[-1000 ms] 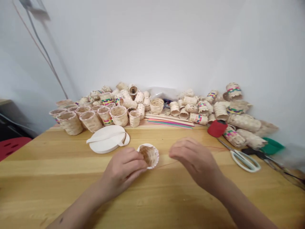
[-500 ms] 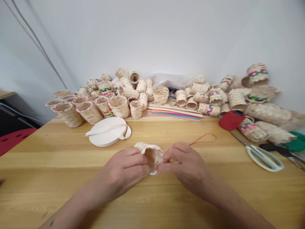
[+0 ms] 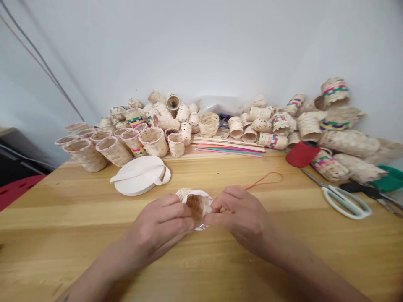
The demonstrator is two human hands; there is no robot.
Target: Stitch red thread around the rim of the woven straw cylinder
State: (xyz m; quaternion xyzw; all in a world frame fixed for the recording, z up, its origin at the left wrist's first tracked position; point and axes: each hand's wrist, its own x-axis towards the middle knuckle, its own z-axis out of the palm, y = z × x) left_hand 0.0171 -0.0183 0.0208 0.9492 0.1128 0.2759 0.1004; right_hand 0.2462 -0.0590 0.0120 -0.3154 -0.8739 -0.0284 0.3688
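A small woven basket (image 3: 204, 204) lies tilted between my hands, its mouth facing me. White tape lines its rim, with reddish stitches along part of it. My left hand (image 3: 166, 222) is closed on the basket's left side, thumb at the rim. On the opposite side, my right hand (image 3: 242, 212) pinches the rim between thumb and fingers. Whether a needle sits in that pinch is hidden. An orange thread (image 3: 267, 178) loops on the table just beyond my right hand.
A roll of white tape (image 3: 138, 178) lies back left. Finished-rim baskets (image 3: 115, 151) stand behind it. Coloured strips (image 3: 229, 150) and heaped woven baskets (image 3: 273, 123) line the wall. Scissors (image 3: 341, 201), a red cap-shaped object (image 3: 300, 154) and a green object (image 3: 388, 178) lie right.
The whole view has shifted slightly, with objects at the right sitting further left and higher. My hands keep almost the same hold on the basket; the right fingers have moved slightly at the rim.
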